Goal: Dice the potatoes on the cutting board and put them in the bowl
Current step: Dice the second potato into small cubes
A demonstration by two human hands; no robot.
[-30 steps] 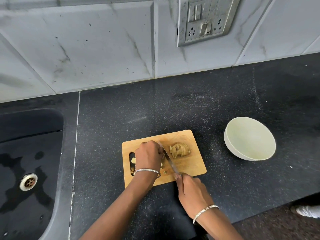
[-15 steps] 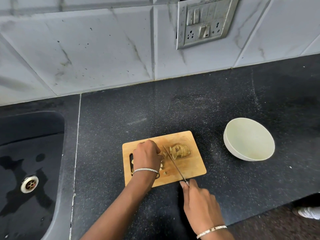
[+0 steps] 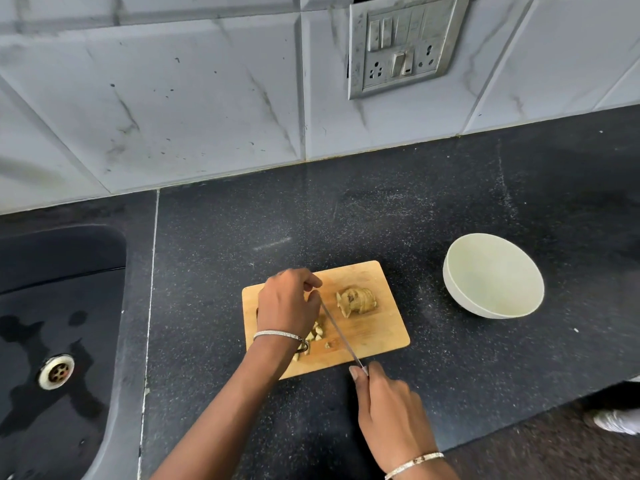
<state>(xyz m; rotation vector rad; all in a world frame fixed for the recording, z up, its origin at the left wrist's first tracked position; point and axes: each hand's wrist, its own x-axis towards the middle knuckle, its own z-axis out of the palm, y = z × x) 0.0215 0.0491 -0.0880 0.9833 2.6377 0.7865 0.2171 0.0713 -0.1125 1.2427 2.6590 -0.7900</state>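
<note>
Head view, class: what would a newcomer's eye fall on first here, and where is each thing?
The wooden cutting board at the counter's centre draws the eye: the left hand curls over diced potato pieces while the right hand grips a knife slanting across it. A larger potato chunk sits on the board's far right, and an empty pale bowl stands apart to the right.

Bare counter (image 3: 433,358) separates right hand (image 3: 388,414) from bowl (image 3: 493,271). The knife (image 3: 338,330) blade bars passage just right of left hand (image 3: 289,303).

potato bits (image 3: 317,332), seemingly, left of knife (image 3: 342,336)
</note>
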